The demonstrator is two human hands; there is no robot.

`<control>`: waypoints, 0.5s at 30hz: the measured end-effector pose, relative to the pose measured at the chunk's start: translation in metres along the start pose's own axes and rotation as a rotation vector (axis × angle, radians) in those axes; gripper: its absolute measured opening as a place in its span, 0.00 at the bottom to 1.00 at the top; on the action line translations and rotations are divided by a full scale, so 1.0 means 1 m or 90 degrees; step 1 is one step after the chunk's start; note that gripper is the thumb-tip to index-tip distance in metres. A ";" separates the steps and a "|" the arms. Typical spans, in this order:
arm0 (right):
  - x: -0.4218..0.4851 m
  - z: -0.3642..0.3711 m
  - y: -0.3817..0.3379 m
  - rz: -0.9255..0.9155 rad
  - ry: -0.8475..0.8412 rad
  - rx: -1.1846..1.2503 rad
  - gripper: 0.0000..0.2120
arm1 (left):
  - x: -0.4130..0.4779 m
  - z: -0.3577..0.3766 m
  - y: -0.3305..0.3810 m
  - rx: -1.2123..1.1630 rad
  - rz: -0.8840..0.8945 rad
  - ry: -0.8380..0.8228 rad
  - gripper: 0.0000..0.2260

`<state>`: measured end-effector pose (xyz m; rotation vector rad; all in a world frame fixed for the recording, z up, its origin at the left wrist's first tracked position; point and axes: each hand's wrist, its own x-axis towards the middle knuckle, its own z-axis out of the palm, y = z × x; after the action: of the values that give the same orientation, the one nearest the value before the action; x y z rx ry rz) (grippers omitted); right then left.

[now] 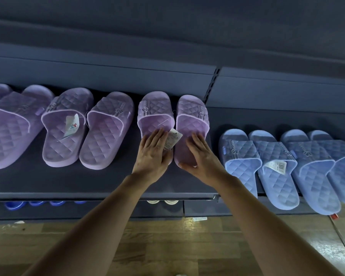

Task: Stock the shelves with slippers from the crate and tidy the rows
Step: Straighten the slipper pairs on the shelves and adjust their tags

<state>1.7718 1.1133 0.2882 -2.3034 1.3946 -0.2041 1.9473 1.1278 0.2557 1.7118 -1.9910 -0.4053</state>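
The left hand (153, 154) lies flat on the heel part of the left slipper (154, 114) of a lilac pair. Its fingers are straight and close together and hold nothing; it only presses on the insole. The right hand (201, 158) lies in the same way on the right slipper (192, 116), fingers nearly straight over the insole, while its thumb is spread and touches the rim of the heel; I judge this to be a push and not a grip. Both slippers stand on the shelf (108, 182) with the toes pointing away from the person, side by side and touching or almost touching. A paper tag (173, 139) shows between the two hands, just beside the fingers of the left one. Hands laid flat like this suit sliding a pair along the board, so probably the pair is being squared with the row. To the left of the left hand the other purple slippers (106, 132) lie more loosely, some at an angle and with gaps, and they may need the same care. To the right of the right hand the blue slippers (241, 156) overlap one another in a slanted row. Both forearms are stretched forward and come together toward the pair, with the wrists fairly straight. The crate is not in view, so I cannot tell how much stock is left.
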 end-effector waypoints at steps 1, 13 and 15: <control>0.000 -0.001 0.000 0.003 -0.003 -0.001 0.38 | 0.000 0.000 0.000 0.000 -0.002 0.000 0.29; -0.034 -0.019 -0.029 0.087 0.094 -0.031 0.31 | -0.006 -0.054 0.020 -0.147 -0.018 -0.115 0.29; -0.051 -0.031 -0.034 0.109 0.096 -0.045 0.30 | -0.013 -0.068 0.031 -0.103 0.007 -0.097 0.30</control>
<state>1.7638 1.1617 0.3360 -2.2484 1.6916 -0.2852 1.9588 1.1519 0.3265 1.6114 -2.0107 -0.6920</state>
